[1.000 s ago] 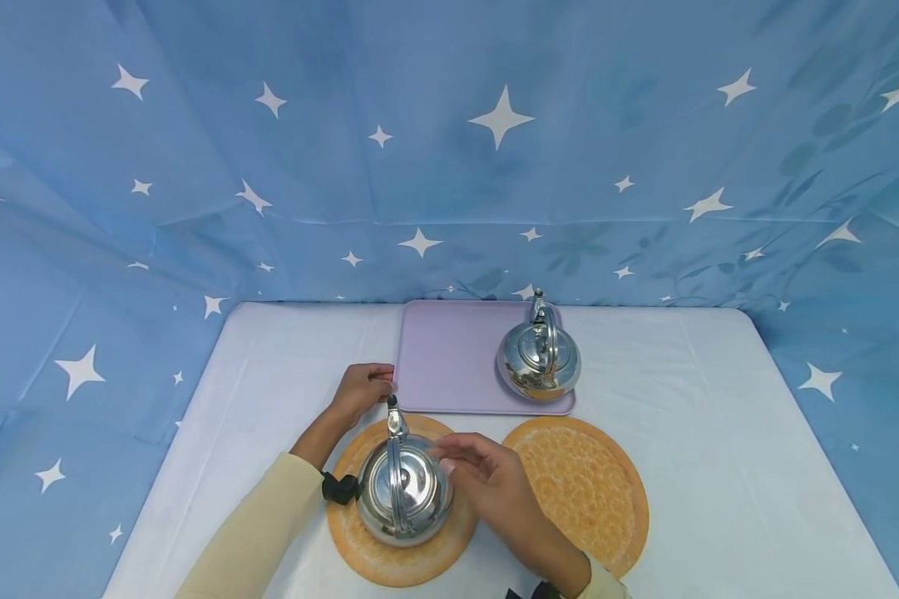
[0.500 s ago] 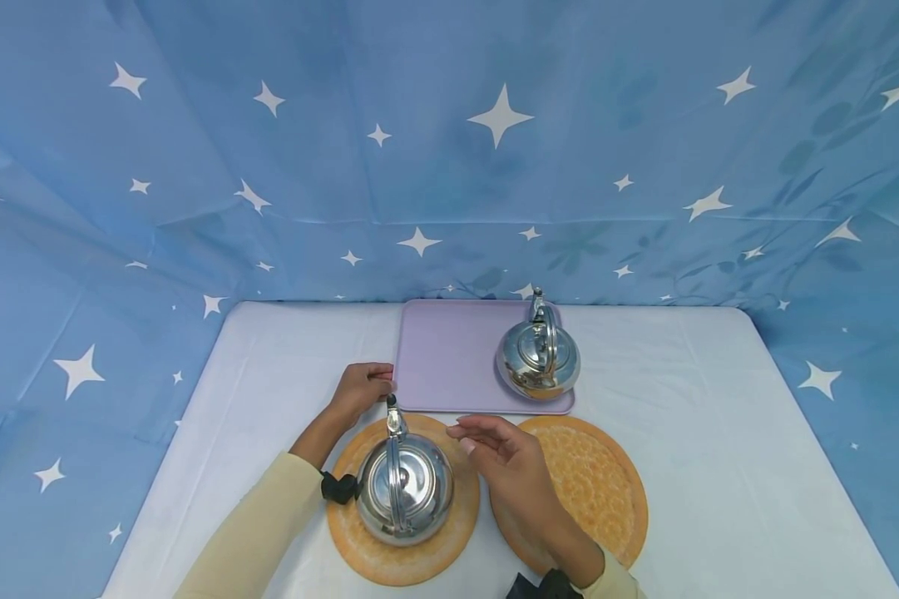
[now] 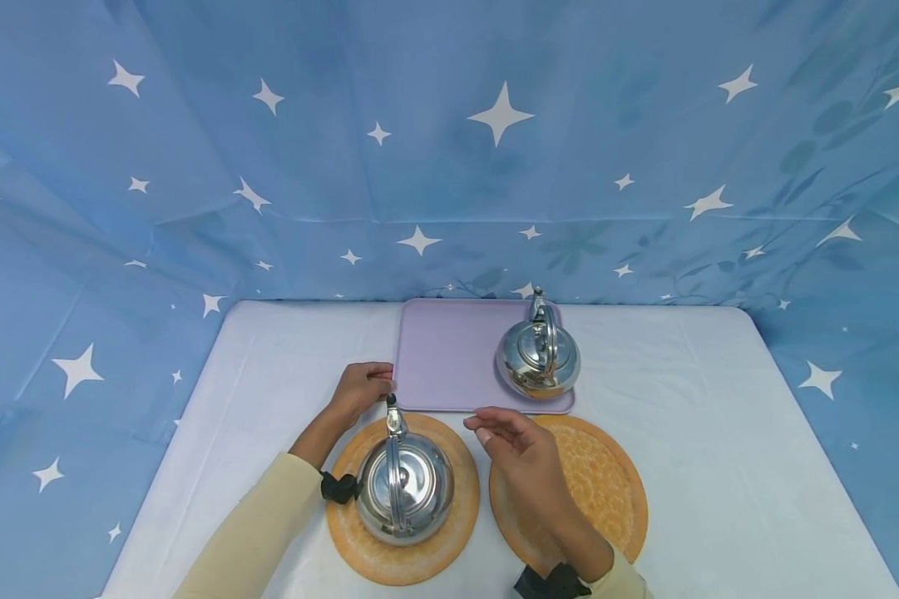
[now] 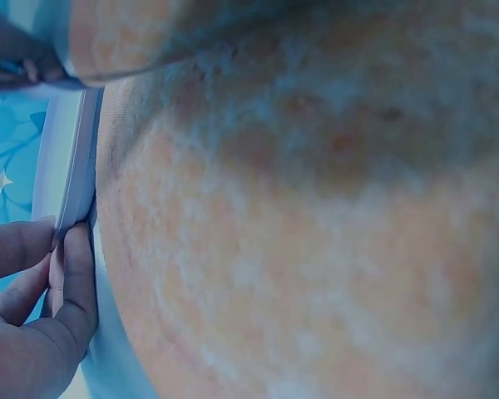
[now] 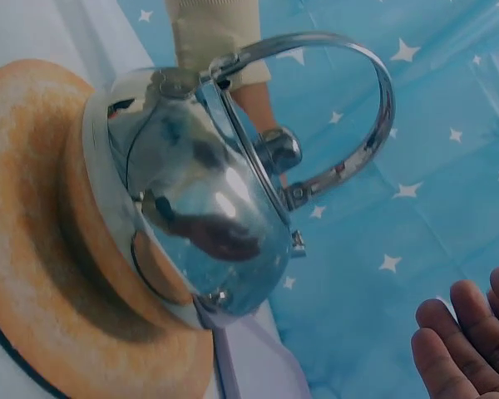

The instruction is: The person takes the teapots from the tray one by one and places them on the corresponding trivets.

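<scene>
A shiny steel kettle [image 3: 422, 503] stands upright on the left round mat [image 3: 460, 524], its spout pointing to the back of the table. My left hand [image 3: 361, 389] pinches the left edge of a lilac tray [image 3: 449, 358]; in the left wrist view, thumb and fingers meet at the tray's rim [image 4: 76, 166]. Over the right round mat [image 3: 599, 474] my right hand [image 3: 524, 457] hovers with loosely bent fingers and holds nothing. In the right wrist view, that hand [image 5: 474, 345] is apart from the kettle [image 5: 175, 166]. A second steel kettle [image 3: 527, 370] sits on the tray's right end.
Both mats bear a bread-like pattern and lie side by side in front of the tray. A white cloth [image 3: 718, 433] covers the table. Blue star-printed fabric [image 3: 449, 150] rises behind it and at both sides.
My right hand has drawn off the near kettle's right side, moving right and slightly back to above the right mat. The left hand, tray and both kettles keep their places.
</scene>
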`<state>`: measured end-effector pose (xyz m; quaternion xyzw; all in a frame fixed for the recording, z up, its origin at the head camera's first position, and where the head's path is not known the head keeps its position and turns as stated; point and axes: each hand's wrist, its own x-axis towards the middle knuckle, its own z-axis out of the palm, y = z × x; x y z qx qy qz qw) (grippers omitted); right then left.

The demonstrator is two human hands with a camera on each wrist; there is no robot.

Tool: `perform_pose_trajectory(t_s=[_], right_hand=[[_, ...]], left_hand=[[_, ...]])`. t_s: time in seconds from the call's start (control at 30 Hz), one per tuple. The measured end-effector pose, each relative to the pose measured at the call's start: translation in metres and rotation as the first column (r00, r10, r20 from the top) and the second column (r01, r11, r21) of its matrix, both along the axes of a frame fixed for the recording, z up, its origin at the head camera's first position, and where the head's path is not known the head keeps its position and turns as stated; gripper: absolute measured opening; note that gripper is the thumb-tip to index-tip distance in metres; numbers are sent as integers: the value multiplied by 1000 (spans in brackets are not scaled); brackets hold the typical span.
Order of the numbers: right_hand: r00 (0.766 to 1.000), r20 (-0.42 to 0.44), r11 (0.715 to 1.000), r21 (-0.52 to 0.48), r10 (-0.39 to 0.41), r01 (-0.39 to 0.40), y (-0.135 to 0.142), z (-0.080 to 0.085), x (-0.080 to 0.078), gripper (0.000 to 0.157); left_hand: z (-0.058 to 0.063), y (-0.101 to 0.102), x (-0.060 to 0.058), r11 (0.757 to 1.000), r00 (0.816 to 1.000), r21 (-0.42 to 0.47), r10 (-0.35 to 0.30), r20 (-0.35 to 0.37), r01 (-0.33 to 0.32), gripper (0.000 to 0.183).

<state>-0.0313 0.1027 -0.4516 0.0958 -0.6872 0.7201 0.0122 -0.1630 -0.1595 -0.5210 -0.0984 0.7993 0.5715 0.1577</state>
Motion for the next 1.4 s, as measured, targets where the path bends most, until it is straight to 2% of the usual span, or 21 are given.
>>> perform_pose_trajectory(t_s=[0.27, 0.53, 0.77, 1.03, 1.4], right_hand=[[994, -93, 998, 15, -51, 53, 13, -5, -7, 21], [991, -74, 993, 23, -114, 116, 26, -4, -11, 22], [982, -122, 988, 38, -147, 152, 40, -1, -15, 21], [972, -135, 980, 39, -190, 197, 53, 3, -20, 24], [969, -133, 978, 10, -206, 210, 61, 5, -26, 25]], left_hand=[[-1, -1, 0, 1000, 1000, -4, -2, -6, 2, 36], [-1, 0, -1, 1000, 1000, 1, -2, -1, 2, 36], [-2, -1, -1, 1000, 1000, -7, -7, -5, 7, 35], [-2, -1, 0, 1000, 1000, -4, -10, -8, 10, 36], [-1, -1, 0, 1000, 1000, -9, 2, -3, -2, 35]])
